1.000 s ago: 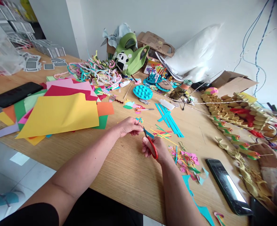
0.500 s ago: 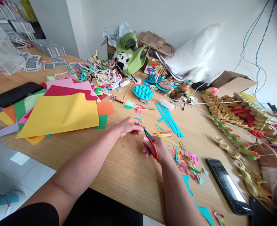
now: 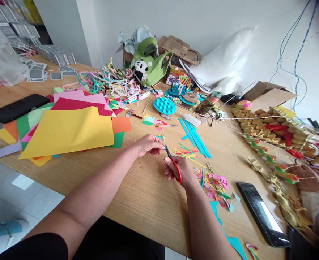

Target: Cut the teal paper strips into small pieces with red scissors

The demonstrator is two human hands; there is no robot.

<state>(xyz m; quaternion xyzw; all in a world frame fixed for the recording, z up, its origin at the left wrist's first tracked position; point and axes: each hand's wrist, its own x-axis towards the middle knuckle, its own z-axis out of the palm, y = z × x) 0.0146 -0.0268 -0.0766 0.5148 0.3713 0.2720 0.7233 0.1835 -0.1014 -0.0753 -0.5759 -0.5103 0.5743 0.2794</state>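
Observation:
My right hand (image 3: 178, 169) is wrapped round red-handled scissors (image 3: 178, 171), whose blades point up and left. My left hand (image 3: 151, 145) is pinched closed just at the tips of the blades; whatever is in its fingers is too small to make out. Tiny blue and yellow paper bits (image 3: 161, 138) lie right behind the left fingertips. To the right of the blades are thin coloured paper strips (image 3: 188, 153) and wider blue strips (image 3: 194, 137). A heap of paper scraps (image 3: 216, 186) lies beside my right wrist.
Stacked coloured sheets (image 3: 72, 130) cover the left side of the table (image 3: 137, 202). A phone (image 3: 264, 215) lies at the right, near another person's hand (image 3: 308, 178). Farther back are a blue round piece (image 3: 164, 105), a green panda bag (image 3: 150, 65) and a tangle of fuzzy strands (image 3: 105, 83).
The scissor blades look closer together now, and the blue showing beside them has gone. Both hands stay in nearly the same place.

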